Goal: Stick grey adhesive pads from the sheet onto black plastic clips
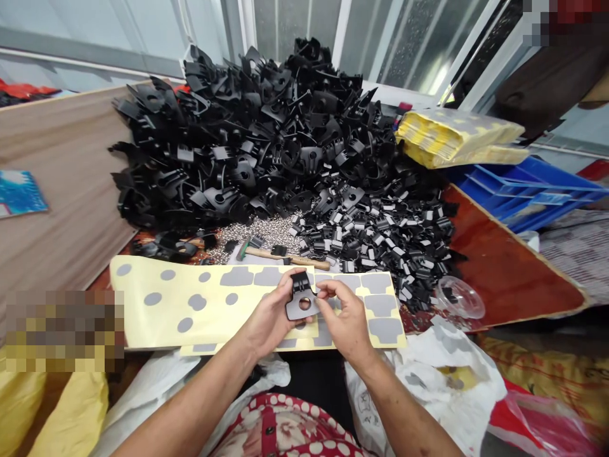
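My left hand (pixel 272 312) grips a black plastic clip piece (pixel 299 306) with a round hole and a ridged, narrower top. Its flat face looks dark grey. My right hand (pixel 346 320) is closed, thumb and fingertips pinched at the piece's right edge; whether something thin is between them I cannot make out. Under both hands lies a yellow backing sheet (pixel 257 324) bearing grey die-cut stickers (pixel 379 306), with bare yellow patches among them. Just behind the sheet rests a hammer (pixel 285 256) with a wooden handle.
A tall heap of black plastic pieces (pixel 266 127) fills the back. Smaller black clips (pixel 375 235) and shiny metal bits (pixel 261 230) lie before it. Stacked yellow sticker sheets (pixel 457 136) sit above a blue crate (pixel 533 187) at right. A clear plastic tub (pixel 469 298) stands near the table edge.
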The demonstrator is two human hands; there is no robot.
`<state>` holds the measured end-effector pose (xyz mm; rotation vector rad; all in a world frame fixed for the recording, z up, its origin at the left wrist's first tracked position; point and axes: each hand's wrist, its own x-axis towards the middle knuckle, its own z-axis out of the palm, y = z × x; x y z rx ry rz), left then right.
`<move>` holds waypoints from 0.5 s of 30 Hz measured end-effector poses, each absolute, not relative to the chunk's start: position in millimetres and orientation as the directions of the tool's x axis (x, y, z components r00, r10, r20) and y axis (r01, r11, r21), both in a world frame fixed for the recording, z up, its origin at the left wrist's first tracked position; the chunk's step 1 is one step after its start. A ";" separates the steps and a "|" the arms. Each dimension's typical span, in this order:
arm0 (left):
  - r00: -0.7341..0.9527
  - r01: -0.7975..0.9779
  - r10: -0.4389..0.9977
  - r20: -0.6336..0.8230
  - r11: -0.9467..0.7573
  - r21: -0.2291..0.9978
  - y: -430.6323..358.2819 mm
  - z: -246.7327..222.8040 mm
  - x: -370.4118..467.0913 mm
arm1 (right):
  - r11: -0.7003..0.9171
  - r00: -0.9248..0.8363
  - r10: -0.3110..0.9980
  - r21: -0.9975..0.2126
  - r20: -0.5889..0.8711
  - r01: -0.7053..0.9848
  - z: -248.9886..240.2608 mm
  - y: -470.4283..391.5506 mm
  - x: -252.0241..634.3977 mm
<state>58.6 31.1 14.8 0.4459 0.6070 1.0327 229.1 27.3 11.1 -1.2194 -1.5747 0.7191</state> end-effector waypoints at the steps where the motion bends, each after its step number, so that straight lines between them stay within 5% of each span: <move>1: 0.378 -0.652 0.891 -0.251 0.449 0.611 30.7 14.3 58.1 | 0.324 -0.020 0.940 -0.873 0.341 0.365 10.9 27.2 229.1; 15: 0.406 -0.685 0.887 -0.218 0.454 0.569 29.4 6.6 53.9 | 0.212 0.019 0.975 -0.957 0.220 0.196 8.5 33.4 229.8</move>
